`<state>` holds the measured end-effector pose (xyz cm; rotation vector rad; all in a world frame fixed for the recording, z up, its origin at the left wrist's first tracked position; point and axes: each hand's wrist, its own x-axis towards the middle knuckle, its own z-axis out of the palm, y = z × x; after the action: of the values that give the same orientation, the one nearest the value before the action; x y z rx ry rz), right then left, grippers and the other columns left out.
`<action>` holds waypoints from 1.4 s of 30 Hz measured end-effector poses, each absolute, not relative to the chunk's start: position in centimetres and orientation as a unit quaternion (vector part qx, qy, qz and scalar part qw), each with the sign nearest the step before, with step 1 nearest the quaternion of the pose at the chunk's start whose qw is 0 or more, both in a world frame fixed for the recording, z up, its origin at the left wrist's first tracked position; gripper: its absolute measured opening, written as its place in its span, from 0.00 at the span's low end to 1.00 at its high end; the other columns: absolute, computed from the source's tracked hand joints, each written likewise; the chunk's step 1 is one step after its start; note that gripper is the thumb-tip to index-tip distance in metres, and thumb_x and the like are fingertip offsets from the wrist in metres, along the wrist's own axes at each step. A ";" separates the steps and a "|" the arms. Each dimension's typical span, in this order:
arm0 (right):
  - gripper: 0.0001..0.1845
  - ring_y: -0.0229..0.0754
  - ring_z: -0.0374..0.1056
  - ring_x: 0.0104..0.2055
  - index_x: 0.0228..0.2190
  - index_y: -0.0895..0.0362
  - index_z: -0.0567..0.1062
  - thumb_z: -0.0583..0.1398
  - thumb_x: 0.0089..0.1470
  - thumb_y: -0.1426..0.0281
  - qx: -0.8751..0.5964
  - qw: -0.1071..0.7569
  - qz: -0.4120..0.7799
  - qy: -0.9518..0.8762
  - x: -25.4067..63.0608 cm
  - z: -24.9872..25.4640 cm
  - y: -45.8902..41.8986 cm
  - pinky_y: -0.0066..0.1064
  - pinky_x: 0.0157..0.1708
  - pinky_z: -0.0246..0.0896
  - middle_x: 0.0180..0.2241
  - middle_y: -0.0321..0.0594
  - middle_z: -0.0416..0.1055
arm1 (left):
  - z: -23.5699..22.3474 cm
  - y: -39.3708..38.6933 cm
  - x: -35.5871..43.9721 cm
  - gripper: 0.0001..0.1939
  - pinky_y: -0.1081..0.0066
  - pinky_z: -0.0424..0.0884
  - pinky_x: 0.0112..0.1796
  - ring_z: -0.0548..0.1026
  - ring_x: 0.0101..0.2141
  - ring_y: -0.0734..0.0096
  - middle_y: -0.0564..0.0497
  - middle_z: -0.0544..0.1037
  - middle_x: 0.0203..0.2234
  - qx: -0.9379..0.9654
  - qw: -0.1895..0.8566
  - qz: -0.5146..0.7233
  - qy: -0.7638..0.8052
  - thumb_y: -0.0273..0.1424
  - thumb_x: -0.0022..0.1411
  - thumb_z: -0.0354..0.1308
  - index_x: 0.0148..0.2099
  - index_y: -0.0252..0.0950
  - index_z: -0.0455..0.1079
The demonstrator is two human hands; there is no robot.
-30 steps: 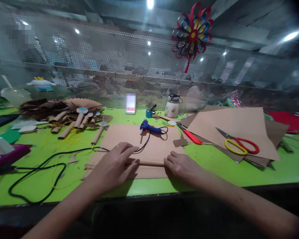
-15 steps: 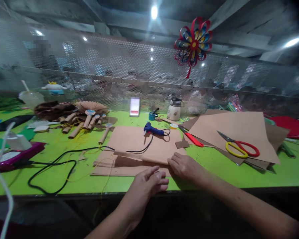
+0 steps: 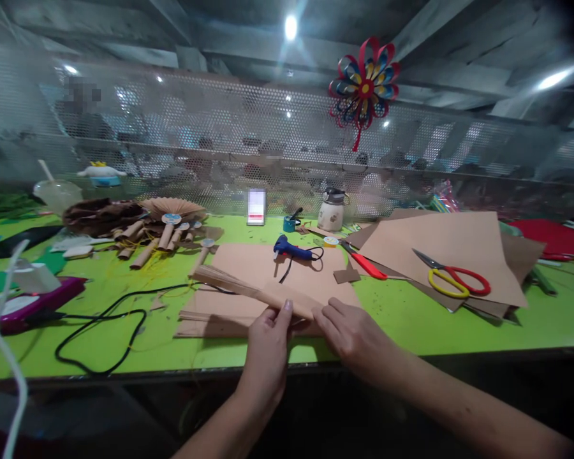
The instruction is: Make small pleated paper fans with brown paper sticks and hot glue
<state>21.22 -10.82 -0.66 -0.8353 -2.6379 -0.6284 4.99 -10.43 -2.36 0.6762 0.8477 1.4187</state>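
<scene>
Pinching the folded paper near its right end, the left hand has its thumb clamped on top; its other fingers are curled close and partly hidden underneath. The right hand has its fingers bunched together on that same end, its thumb out of sight. From the hands, the folded paper slants toward 10 o'clock above the brown sheets, its far end layered and open; how many folds it has is hard to tell.

The blue glue gun lies on the sheets at 12 o'clock. Its black cord is partly covered by the folded paper. At 1 o'clock is a red-handled tool, its dark tip hard to make out, and beyond it a bottle. The scissors lie between 2 and 3 o'clock on more paper. The phone stands at 11 o'clock, its screen blurred out. The paper fans overlap at 10 o'clock, several mostly hidden. Toward 9 o'clock, the power strip is cut off by the left edge of the view.
</scene>
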 end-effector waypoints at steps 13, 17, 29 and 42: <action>0.13 0.49 0.60 0.34 0.44 0.70 0.71 0.52 0.59 0.83 -0.305 0.190 -0.209 -0.910 18.5 -0.5 -12.6 0.39 0.31 0.60 0.35 0.50 0.70 | -1.2 -12.0 3.1 0.21 0.71 0.77 0.35 0.78 0.31 0.70 0.48 0.81 0.34 0.242 0.600 0.682 0.341 0.33 0.46 0.72 0.42 0.31 0.75; 0.14 0.50 0.61 0.36 0.45 0.69 0.71 0.52 0.59 0.83 -0.321 0.176 -0.179 -0.913 17.6 -0.4 -12.4 0.40 0.33 0.61 0.36 0.50 0.70 | -0.7 -11.4 2.6 0.19 0.70 0.77 0.34 0.78 0.30 0.70 0.49 0.81 0.31 0.243 0.600 0.686 0.333 0.32 0.45 0.73 0.39 0.30 0.75; 0.03 0.42 0.66 0.32 0.35 0.58 0.72 0.59 0.60 0.71 -0.456 0.288 0.054 -0.840 17.4 -1.0 -11.7 0.32 0.32 0.60 0.32 0.41 0.71 | -0.8 -10.0 1.6 0.18 0.64 0.78 0.38 0.81 0.33 0.63 0.47 0.81 0.31 0.279 0.604 0.676 0.317 0.32 0.48 0.71 0.39 0.30 0.73; 0.08 0.39 0.63 0.28 0.28 0.58 0.70 0.65 0.52 0.73 -0.501 0.284 0.084 -0.813 18.0 -1.7 -11.3 0.29 0.28 0.55 0.28 0.36 0.69 | -1.4 -10.2 2.9 0.18 0.70 0.77 0.34 0.81 0.35 0.61 0.49 0.80 0.31 0.257 0.606 0.683 0.317 0.29 0.50 0.70 0.43 0.33 0.70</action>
<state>18.01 -11.31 -1.67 -1.3394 -2.1766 0.2259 2.88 -10.24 -1.36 0.5935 0.7341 1.5786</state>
